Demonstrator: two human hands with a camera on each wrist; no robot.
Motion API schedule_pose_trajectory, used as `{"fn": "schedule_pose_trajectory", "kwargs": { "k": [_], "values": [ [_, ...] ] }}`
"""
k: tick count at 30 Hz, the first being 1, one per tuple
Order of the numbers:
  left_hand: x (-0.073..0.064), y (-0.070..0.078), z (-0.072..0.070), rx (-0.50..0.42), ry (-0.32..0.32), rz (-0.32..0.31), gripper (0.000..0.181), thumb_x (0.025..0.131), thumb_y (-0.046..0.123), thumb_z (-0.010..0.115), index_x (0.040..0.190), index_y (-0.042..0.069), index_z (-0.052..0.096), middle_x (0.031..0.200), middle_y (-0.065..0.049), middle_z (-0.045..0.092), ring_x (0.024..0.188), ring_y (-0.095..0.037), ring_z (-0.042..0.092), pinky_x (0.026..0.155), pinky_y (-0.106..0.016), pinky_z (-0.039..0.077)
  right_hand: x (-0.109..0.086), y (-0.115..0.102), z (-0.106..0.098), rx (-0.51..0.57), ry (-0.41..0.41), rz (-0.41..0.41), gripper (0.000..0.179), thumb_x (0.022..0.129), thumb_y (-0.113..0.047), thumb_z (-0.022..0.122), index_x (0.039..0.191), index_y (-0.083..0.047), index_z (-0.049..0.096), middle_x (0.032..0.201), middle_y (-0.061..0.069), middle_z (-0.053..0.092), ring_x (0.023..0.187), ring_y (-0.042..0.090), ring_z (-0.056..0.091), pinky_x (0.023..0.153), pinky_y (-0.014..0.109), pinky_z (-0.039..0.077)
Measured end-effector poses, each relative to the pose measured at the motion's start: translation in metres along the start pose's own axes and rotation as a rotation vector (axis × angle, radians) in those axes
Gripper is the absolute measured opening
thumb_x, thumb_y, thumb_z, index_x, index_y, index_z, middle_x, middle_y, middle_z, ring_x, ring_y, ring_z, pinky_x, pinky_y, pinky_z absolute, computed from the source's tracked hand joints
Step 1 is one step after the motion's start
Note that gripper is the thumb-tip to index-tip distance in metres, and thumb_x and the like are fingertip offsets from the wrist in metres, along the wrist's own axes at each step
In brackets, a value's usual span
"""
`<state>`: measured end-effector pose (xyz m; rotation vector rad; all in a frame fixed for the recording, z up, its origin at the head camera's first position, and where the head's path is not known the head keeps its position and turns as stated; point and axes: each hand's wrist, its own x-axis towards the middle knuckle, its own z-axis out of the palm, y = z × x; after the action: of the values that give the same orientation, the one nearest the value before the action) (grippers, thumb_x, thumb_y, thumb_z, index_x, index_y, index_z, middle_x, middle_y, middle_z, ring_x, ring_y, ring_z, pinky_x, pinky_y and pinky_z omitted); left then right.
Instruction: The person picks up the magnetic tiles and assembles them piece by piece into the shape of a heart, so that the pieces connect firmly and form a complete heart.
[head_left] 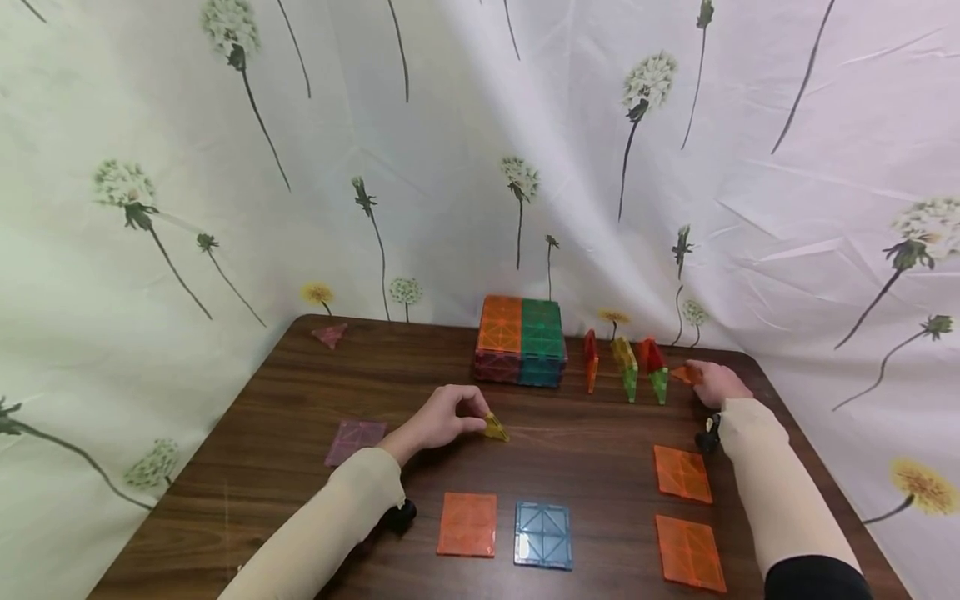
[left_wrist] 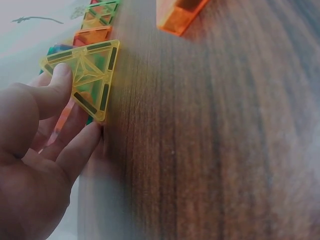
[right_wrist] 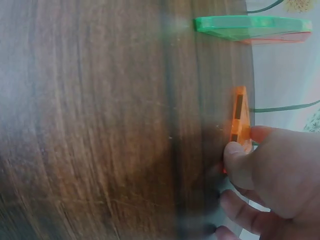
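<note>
My left hand (head_left: 450, 417) pinches a yellow triangular magnetic tile (left_wrist: 95, 75) between thumb and fingers, low over the middle of the table. The tile stands on edge, its face turned to the left wrist camera. At the far right, my right hand (head_left: 720, 383) pinches an orange triangular tile (right_wrist: 241, 117) by thumb and forefinger. Just left of that hand stand a red and green tile pair (head_left: 656, 371), a yellow and green pair (head_left: 626, 367) and an orange tile piece (head_left: 591, 362), all upright.
A stacked block of orange and green tiles (head_left: 521, 325) stands at the back. Flat on the table (head_left: 360, 533) lie a purple square (head_left: 354, 440), a pink triangle (head_left: 330, 335), a red-orange square (head_left: 467, 523), a blue square (head_left: 543, 535) and two orange squares (head_left: 682, 473) on the right.
</note>
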<state>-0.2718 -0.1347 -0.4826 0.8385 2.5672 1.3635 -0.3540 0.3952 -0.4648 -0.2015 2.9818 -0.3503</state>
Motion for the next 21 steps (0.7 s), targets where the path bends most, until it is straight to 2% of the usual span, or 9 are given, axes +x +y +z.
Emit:
{"fn": "schedule_pose_trajectory", "kwargs": {
  "k": [7,16,18,21],
  "values": [
    [0.000,0.000,0.000,-0.008,-0.002,-0.005,0.011,0.094,0.006,0.079,0.098,0.015,0.074,0.096,0.004,0.072,0.092,-0.012,0.066,0.087,-0.033,0.055,-0.002,0.003,0.000,0.028,0.061,-0.098,0.043,0.091,-0.004,0.073,0.128,0.012,0.059,0.122,0.040,0.062,0.111,0.059,0.059,0.095,0.067,0.047],
    [0.001,-0.004,0.001,-0.019,-0.007,-0.001,0.010,0.095,0.007,0.079,0.098,0.015,0.074,0.096,0.004,0.072,0.091,-0.012,0.066,0.086,-0.034,0.054,-0.013,0.009,0.000,0.126,0.030,-0.140,0.040,0.089,0.003,0.074,0.126,0.008,0.062,0.114,0.035,0.064,0.102,0.049,0.062,0.086,0.062,0.051],
    [0.001,-0.004,0.002,-0.021,-0.006,0.001,0.010,0.095,0.007,0.079,0.097,0.016,0.074,0.095,0.004,0.072,0.091,-0.012,0.065,0.086,-0.034,0.055,-0.014,0.011,0.001,0.135,0.045,-0.175,0.039,0.087,0.004,0.075,0.124,0.007,0.062,0.112,0.033,0.065,0.102,0.048,0.062,0.085,0.062,0.051],
    [0.001,-0.005,0.002,-0.023,-0.003,0.003,0.011,0.094,0.006,0.079,0.097,0.015,0.074,0.095,0.004,0.072,0.091,-0.013,0.066,0.086,-0.035,0.055,-0.016,0.013,0.003,0.149,0.086,-0.203,0.039,0.085,0.004,0.079,0.119,0.004,0.060,0.102,0.026,0.066,0.093,0.041,0.062,0.081,0.056,0.051]
  ]
}}
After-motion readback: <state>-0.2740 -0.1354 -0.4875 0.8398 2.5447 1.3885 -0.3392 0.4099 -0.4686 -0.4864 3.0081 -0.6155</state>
